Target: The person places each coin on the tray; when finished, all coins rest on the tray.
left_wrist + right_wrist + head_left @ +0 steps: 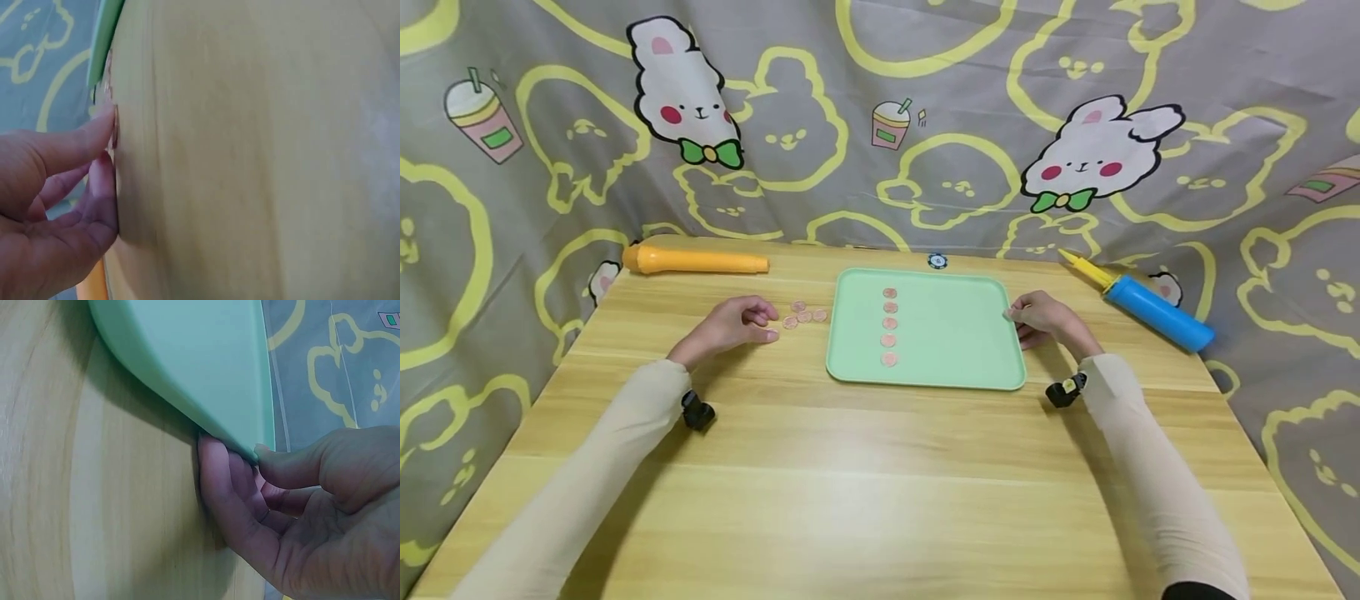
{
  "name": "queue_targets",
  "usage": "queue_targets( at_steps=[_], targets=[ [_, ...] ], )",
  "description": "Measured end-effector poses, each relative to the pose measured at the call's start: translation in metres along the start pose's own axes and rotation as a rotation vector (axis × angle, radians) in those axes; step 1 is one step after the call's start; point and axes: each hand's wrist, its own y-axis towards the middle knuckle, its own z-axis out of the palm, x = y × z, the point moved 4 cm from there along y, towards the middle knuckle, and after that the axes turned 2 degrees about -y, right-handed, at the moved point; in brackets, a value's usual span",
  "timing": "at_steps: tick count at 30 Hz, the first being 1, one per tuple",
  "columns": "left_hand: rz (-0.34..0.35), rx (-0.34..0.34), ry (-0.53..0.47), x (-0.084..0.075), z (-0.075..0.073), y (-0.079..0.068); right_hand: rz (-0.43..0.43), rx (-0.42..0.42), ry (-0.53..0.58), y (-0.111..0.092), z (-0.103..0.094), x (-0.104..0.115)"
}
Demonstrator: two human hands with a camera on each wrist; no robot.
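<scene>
A light green tray (955, 333) lies on the table, with a column of several copper coins (889, 323) along its left part. My right hand (1043, 318) grips the tray's right edge. In the right wrist view, the thumb (284, 469) presses the rim from above while the curled fingers (219, 469) sit beneath it. Left of the tray, a small cluster of loose copper coins (805, 317) lies on the wood. Beside that cluster is my left hand (733, 325), its thumb and fingers apart. In the left wrist view, its fingertips (103, 125) are close to the coins; I see none held.
An orange tube-shaped object (696, 260) lies at the back left of the table. At the back right is a blue and yellow hand pump (1157, 312). A poker chip (937, 261) lies behind the tray, near the patterned curtain (790, 108).
</scene>
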Motion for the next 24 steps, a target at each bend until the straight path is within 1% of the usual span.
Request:
queue_targets(
  at_steps=[2,6,10,12,15,18,24],
  targets=[
    [-0.004,-0.009,0.011,0.001,-0.002,-0.002,-0.002,0.002,-0.004,0.002,0.003,0.0],
    [-0.024,-0.003,0.001,0.002,-0.003,-0.004,0.0,-0.002,-0.021,0.003,0.004,0.001],
    [-0.007,-0.004,0.001,0.001,-0.004,-0.006,-0.003,0.002,-0.018,0.002,0.004,0.003],
    [0.018,-0.015,0.012,-0.001,-0.003,-0.008,-0.006,0.001,-0.019,0.001,0.004,0.003],
    [0.031,-0.042,0.024,-0.002,-0.002,-0.009,-0.01,0.001,-0.02,0.001,0.004,0.004],
    [0.027,-0.063,0.029,-0.003,-0.002,-0.01,-0.006,-0.003,-0.018,0.001,0.005,0.004],
    [0.021,-0.083,0.02,-0.002,-0.002,-0.012,0.007,-0.006,-0.021,0.001,0.005,0.004]
  ],
)
